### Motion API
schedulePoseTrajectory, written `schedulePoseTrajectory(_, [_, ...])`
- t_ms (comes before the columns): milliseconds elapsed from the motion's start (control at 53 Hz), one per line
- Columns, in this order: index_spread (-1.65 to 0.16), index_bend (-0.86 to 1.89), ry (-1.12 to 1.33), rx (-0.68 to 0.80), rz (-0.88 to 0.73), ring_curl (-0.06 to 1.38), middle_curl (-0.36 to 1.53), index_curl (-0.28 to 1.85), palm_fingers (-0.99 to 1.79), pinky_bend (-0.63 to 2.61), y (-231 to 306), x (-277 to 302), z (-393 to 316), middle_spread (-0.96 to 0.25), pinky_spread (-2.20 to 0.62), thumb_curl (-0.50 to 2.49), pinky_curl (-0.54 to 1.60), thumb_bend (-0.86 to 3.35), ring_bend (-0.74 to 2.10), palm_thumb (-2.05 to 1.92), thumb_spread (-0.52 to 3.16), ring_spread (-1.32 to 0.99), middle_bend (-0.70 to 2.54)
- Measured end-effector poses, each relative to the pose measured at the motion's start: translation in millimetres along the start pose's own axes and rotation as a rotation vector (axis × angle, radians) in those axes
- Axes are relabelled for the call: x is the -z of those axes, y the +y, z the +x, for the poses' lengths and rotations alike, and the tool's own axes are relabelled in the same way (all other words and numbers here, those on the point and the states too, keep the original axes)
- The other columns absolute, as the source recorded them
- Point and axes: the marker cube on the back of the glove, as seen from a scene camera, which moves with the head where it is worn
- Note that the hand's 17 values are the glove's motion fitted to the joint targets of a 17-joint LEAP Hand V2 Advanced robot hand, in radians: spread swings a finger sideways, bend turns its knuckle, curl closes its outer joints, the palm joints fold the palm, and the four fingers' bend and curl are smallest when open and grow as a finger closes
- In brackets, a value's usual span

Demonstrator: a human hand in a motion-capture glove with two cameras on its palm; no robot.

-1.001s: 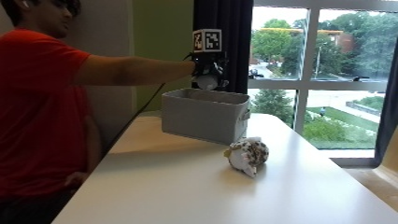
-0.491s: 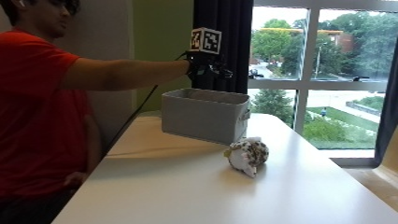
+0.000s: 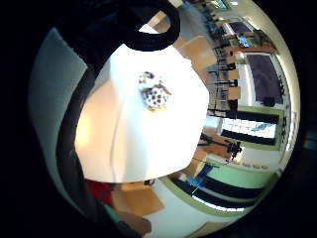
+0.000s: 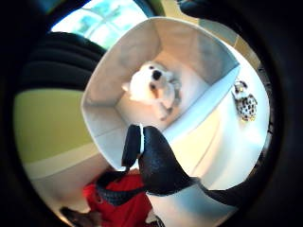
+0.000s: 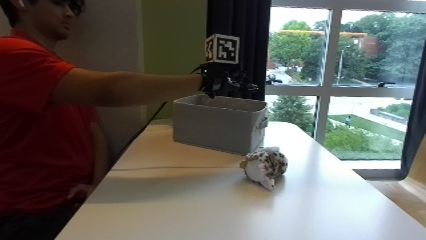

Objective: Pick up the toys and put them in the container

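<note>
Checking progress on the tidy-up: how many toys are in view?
2. A white plush toy lies inside the grey rectangular container; a spotted plush toy lies on the white table beside it. No others show.

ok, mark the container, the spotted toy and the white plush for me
container (image 5: 219,125), outside view, on its front wall.
spotted toy (image 5: 265,165), outside view, on its body, lying on the table.
white plush (image 4: 150,85), thumb side palm view, on its head, inside the container.

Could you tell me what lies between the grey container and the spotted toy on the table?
Nothing: the outside view shows bare table between the container and the spotted toy.
</note>
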Motion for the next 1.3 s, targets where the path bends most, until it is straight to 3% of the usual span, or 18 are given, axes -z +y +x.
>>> schedulePoseTrajectory(774, [-0.35, 0.16, -0.08, -0.221, -0.058, 0.29, 0.3, 0.3, -0.08, 0.8, -9, -72, 122, -0.1, 0.07, 0.24, 0.32, -0.07, 0.18, -0.08, 1.1, -0.13, 0.17])
schedulePoseTrajectory(925, [-0.35, 0.17, -0.153, -0.206, -0.062, 0.29, 0.3, 0.3, -0.08, 0.79, -14, -89, 131, -0.1, 0.07, 0.23, 0.32, -0.07, 0.18, -0.08, 1.1, -0.13, 0.16])
schedulePoseTrajectory(1114, [-0.35, 0.17, -0.133, -0.266, -0.08, 0.29, 0.29, 0.3, -0.08, 0.77, -23, -104, 141, -0.1, 0.07, 0.22, 0.32, -0.06, 0.18, -0.08, 1.1, -0.13, 0.17])
schedulePoseTrajectory(1189, [-0.35, 0.17, -0.108, -0.377, -0.087, 0.29, 0.29, 0.3, -0.08, 0.77, -30, -114, 148, -0.1, 0.07, 0.22, 0.32, -0.06, 0.18, -0.08, 1.11, -0.13, 0.16])
schedulePoseTrajectory(1303, [-0.36, 0.17, -0.121, -0.258, -0.097, 0.29, 0.29, 0.3, -0.08, 0.77, -30, -126, 151, -0.1, 0.07, 0.22, 0.32, -0.06, 0.18, -0.07, 1.11, -0.13, 0.16])
